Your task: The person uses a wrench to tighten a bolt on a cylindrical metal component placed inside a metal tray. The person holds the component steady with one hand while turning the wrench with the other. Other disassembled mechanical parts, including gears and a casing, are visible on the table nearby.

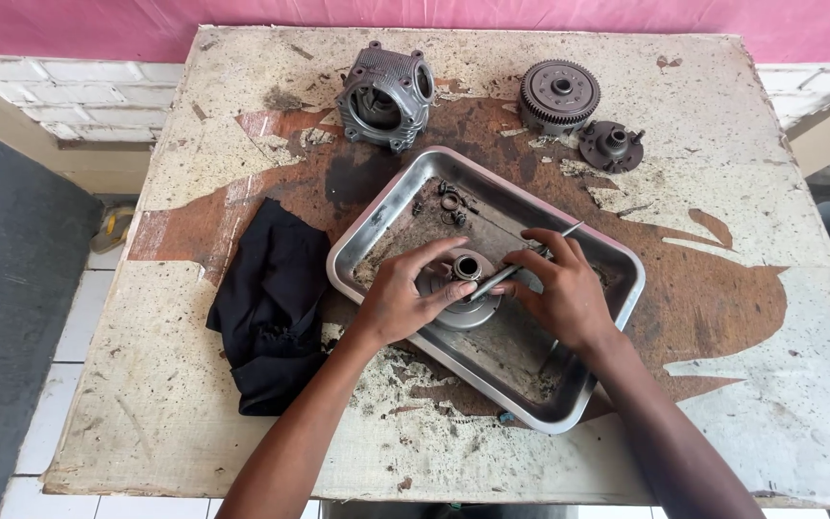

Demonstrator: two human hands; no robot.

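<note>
A round grey metal clutch part (465, 288) with a hollow hub lies in a dirty steel tray (599, 356). My left hand (403, 296) rests on the part's left side, thumb and fingers wrapped around its rim. Gripped like a pen in my right hand (561, 286) is a thin metal pick tool (521, 265), whose tip touches the part near the hub. Small rings and clips (451, 203) lie loose at the tray's far corner.
A black rag (271, 303) lies left of the tray. At the back of the worn, stained table (742, 192) stand a finned engine cylinder (386, 96), a toothed clutch basket (557, 94) and a small hub plate (612, 145). The floor drops away on both sides.
</note>
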